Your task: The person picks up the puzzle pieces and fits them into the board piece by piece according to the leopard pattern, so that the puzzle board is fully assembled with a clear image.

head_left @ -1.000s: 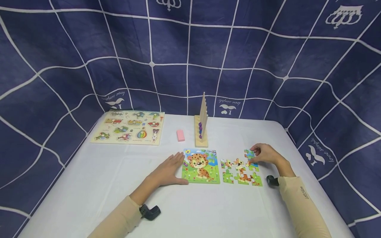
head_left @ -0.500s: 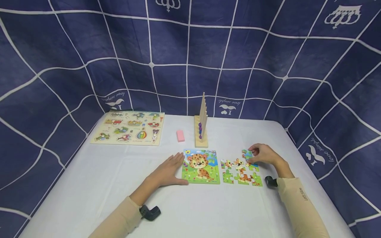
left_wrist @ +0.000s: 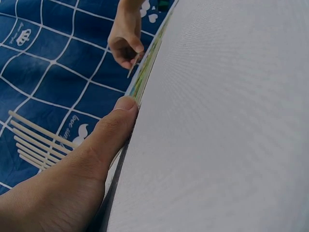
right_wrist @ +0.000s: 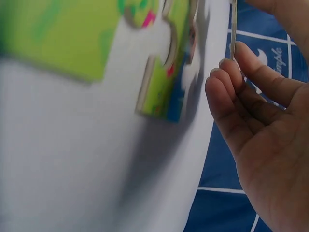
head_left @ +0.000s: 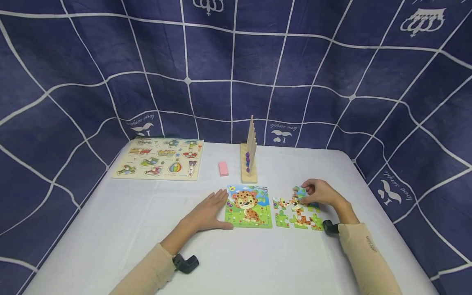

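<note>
Nearest on the white surface (head_left: 228, 262), the left hand (head_left: 212, 211) lies with fingers stretched out, resting along the left edge of the leopard board (head_left: 252, 205) — not gripping it, as far as I can see. Just right of that board are the loose jigsaw pieces (head_left: 282, 219), partly grouped into a matching leopard. The right hand (head_left: 323, 192) pinches a blue-green piece (head_left: 299, 191) at the group's far side; can't tell if it's touching its neighbours. I'd call this the fitting step — next move probably calls for lining up the tabs and pressing flat without nudging the rest. Farther back: a pink block (head_left: 223, 168), a peg stand (head_left: 249, 178) and a knob puzzle (head_left: 164, 161).
</note>
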`<action>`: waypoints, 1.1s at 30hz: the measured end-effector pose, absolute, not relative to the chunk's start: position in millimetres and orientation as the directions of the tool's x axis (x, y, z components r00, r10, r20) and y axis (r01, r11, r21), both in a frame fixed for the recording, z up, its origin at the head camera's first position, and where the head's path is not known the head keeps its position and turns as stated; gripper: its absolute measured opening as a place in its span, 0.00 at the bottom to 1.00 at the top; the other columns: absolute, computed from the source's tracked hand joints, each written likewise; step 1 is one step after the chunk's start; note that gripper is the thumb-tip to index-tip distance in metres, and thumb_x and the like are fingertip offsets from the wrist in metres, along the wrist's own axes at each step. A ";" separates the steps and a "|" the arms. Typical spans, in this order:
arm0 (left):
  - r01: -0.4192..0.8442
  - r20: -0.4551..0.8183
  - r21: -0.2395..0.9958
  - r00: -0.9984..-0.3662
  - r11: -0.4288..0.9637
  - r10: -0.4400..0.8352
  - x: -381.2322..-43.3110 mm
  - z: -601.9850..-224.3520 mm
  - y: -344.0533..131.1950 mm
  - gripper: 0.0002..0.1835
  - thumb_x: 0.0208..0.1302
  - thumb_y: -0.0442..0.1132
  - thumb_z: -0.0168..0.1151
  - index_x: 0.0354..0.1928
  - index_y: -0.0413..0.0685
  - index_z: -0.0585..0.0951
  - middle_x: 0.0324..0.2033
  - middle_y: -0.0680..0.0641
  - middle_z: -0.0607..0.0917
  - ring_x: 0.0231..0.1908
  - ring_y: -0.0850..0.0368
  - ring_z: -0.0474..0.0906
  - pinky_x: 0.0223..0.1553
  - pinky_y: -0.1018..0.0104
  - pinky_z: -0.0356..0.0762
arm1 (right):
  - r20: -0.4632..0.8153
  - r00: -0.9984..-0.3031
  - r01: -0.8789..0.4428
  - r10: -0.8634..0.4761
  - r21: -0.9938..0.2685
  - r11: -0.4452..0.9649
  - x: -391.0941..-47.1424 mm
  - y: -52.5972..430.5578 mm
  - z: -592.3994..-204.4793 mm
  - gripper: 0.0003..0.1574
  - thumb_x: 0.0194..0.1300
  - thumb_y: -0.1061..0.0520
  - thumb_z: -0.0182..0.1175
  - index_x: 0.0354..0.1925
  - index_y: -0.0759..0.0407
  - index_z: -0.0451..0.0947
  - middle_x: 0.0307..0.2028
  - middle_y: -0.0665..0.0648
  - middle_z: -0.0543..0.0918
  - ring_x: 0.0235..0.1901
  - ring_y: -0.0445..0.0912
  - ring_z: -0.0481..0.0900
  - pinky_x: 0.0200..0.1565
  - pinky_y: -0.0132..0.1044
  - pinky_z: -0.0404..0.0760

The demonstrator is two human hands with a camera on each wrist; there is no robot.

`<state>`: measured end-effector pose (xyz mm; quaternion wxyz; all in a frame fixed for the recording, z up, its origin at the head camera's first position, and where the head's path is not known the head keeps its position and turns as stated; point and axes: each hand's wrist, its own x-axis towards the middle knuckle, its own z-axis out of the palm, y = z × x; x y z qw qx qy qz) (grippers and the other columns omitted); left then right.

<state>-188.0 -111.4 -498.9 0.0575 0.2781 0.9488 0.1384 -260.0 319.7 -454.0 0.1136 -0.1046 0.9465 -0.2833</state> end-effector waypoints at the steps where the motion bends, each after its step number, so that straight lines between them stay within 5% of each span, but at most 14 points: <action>1: 0.512 -0.032 0.294 -0.839 0.807 0.544 -188.1 -498.9 -111.5 0.63 0.49 0.81 0.53 0.75 0.41 0.54 0.76 0.43 0.52 0.77 0.48 0.48 0.77 0.53 0.47 | -0.151 -0.952 -0.139 -0.267 -0.564 0.814 -259.6 318.0 -453.7 0.38 0.42 0.46 0.79 0.48 0.65 0.78 0.37 0.57 0.79 0.37 0.46 0.74 0.40 0.35 0.76; 33: 0.503 -0.041 0.304 -0.842 0.809 0.539 -188.3 -500.1 -111.7 0.65 0.47 0.82 0.52 0.76 0.42 0.52 0.76 0.44 0.51 0.77 0.49 0.47 0.77 0.55 0.45 | -0.093 -0.901 -0.311 -0.424 -0.542 0.781 -249.2 216.2 -444.4 0.34 0.41 0.48 0.79 0.45 0.61 0.79 0.33 0.52 0.78 0.33 0.44 0.72 0.38 0.35 0.76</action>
